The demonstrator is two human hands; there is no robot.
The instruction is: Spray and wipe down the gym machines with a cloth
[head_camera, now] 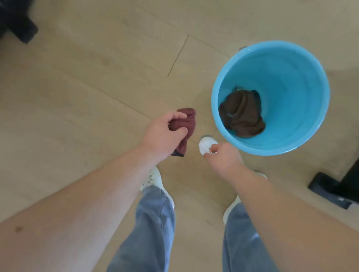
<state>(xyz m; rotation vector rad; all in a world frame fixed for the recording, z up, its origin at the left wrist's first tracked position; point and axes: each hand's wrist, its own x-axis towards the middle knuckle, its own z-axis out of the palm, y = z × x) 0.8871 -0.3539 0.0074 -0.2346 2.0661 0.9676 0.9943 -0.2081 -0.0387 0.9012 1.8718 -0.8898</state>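
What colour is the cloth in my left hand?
Maroon; the cloth gripped by the left hand shows in the head view.

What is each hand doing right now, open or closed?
Left hand: closed, holds the maroon cloth.
Right hand: closed, holds a white object, maybe the sprayer.

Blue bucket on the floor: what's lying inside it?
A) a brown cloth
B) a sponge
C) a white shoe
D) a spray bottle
A: a crumpled brown cloth lies at the bottom of the blue bucket, and nothing else shows in there.
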